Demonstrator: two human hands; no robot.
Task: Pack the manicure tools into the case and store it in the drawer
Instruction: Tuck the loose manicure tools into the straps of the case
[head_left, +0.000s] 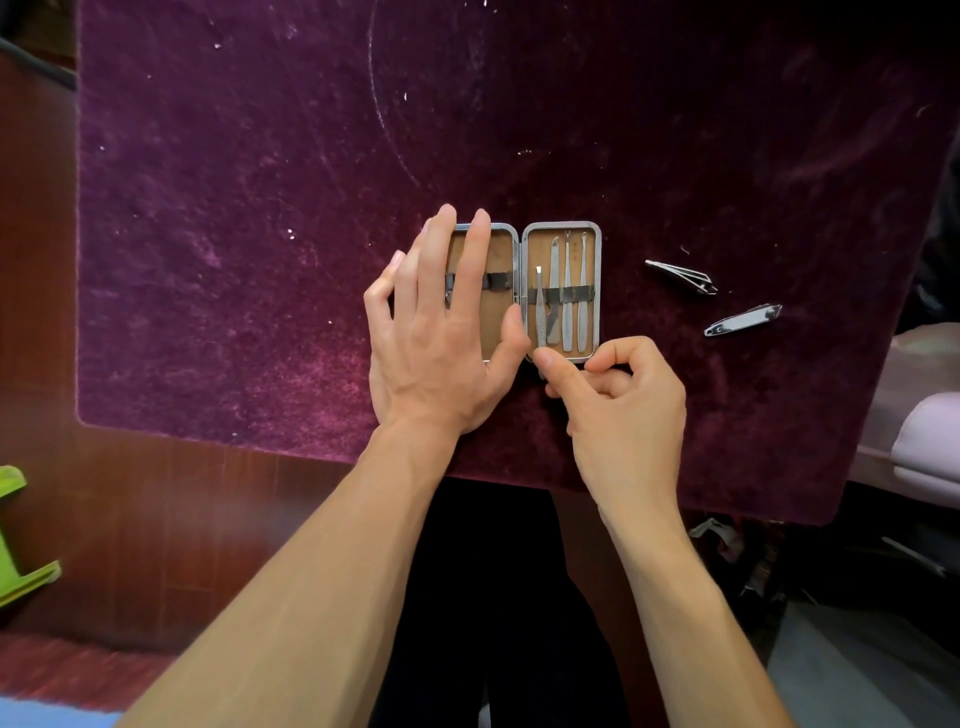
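Head view: purple velvet cloth (234, 208) over table; brown wood (130, 509) at left, green object (15, 545) at far left edge. Nail clipper (681, 277) and second clipper (743, 320) lie on cloth right of case, apart from it. Open case (598, 291) sits mid-cloth. Left hand (441, 338) lies flat, fingers straight, on left half. Right hand (623, 405) pinches lower end of tweezers (541, 306), which are under strap beside three stowed tools (568, 296).

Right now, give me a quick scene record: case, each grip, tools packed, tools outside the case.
case: open flat on purple cloth
left grip: flat hand, straight fingers, pressing case's left half
right grip: pinches tweezers' near end
tweezers: partly under elastic strap, right half, leftmost
packed: three slim tools under same strap
loose: two nail clippers on cloth, right of case
drawer: not in view
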